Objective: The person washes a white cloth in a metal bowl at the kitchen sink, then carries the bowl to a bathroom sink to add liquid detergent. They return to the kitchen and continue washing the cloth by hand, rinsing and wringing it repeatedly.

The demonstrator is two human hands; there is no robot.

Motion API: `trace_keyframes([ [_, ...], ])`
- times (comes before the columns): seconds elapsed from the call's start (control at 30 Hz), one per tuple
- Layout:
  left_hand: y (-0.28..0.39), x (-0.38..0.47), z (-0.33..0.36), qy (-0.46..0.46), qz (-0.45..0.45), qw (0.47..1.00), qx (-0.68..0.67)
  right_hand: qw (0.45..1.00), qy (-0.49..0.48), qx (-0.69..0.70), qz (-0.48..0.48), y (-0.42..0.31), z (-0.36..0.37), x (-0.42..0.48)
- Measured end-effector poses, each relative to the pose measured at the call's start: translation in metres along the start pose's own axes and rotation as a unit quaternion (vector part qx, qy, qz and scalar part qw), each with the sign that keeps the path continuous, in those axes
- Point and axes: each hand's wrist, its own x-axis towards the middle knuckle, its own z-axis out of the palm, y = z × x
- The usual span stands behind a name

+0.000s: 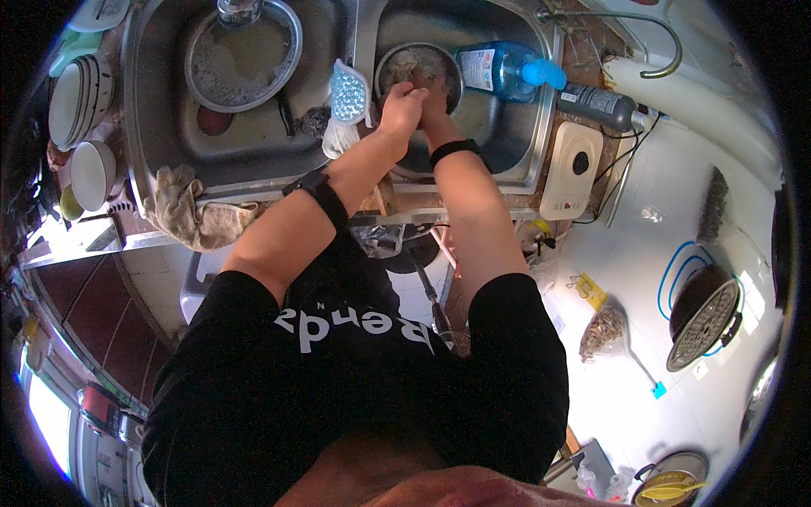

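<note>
Both hands are together at a round metal bowl [454,75] in the right sink basin. My left hand [402,109] is bent over the bowl's near left side, its thumb beside the other hand. Inside the bowl, my right hand [433,95] is partly under cloudy water, with a pale lump [400,65] near the fingers. What either hand grips, if anything, is hidden. A blue pump bottle [500,71] leans in the basin right of the bowl. On the divider to the left lie a glittery blue scrub sponge [349,94] and a white cloth [340,139].
The left basin holds a large metal basin [244,70] of sudsy water under the faucet [239,11], plus a dark scouring pad [313,122]. A beige rag [190,209] hangs over the front edge. Stacked bowls [79,104] stand left; a dark bottle [595,104] and an induction cooker [572,171] sit right.
</note>
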Motion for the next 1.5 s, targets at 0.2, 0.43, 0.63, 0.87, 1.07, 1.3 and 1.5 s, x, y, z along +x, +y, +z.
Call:
trace_keyframes([
  [0.2,0.005,0.005,0.005,0.042,-0.011,0.997,-0.057,0.953,0.103,0.281,-0.052,0.005,-0.060,-0.026],
  [0.43,0.011,0.031,0.005,-0.148,-0.123,0.948,-0.255,0.894,0.129,0.364,-0.227,-0.007,-0.122,-0.111],
  [0.63,-0.003,0.028,0.015,-0.091,-0.071,0.969,-0.217,0.904,0.167,0.394,0.021,-0.024,-0.107,-0.081],
  [0.87,0.010,0.027,0.010,-0.135,-0.129,0.955,-0.232,0.872,0.198,0.447,-0.034,-0.030,-0.099,-0.088],
  [1.07,-0.007,0.039,0.007,-0.124,-0.080,0.974,-0.174,0.868,0.322,0.376,0.016,-0.039,-0.095,-0.059],
  [1.3,-0.004,0.056,0.006,-0.088,-0.158,0.964,-0.197,0.825,0.206,0.522,-0.073,-0.028,-0.094,-0.067],
  [1.5,-0.007,0.048,0.009,-0.107,-0.091,0.971,-0.196,0.843,0.354,0.405,-0.021,-0.034,-0.075,-0.059],
])
